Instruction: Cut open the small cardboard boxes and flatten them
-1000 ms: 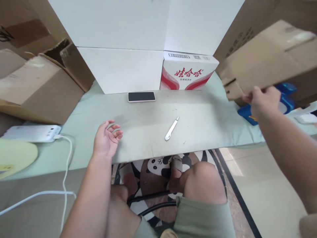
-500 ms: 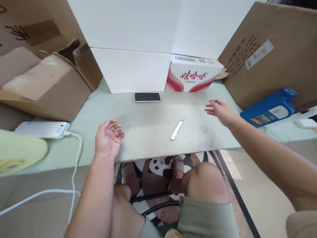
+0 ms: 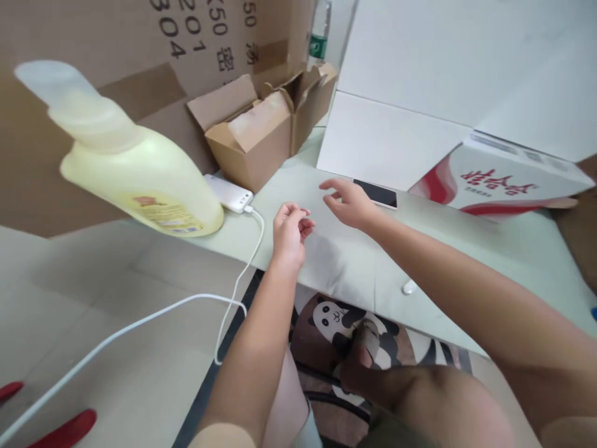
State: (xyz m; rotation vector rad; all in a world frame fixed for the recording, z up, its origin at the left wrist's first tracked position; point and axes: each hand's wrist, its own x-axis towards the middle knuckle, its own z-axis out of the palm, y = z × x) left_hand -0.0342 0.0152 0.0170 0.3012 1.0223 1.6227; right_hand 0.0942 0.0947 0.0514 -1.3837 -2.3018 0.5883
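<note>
Pale green table top [image 3: 489, 249] runs from 9 o'clock to 3 o'clock, its near edge overhanging a panda-print rug [image 3: 336, 317]. Floor [image 3: 93, 298] at 8 o'clock is light grey tile, with a dark strip [image 3: 219, 373] bordering the rug. White panels [image 3: 420, 62] close off the back at 1 o'clock; a large brown cardboard sheet [image 3: 140, 74] with printed numbers stands at 11 o'clock. Light is even and soft, with faint shadows on the table.
</note>
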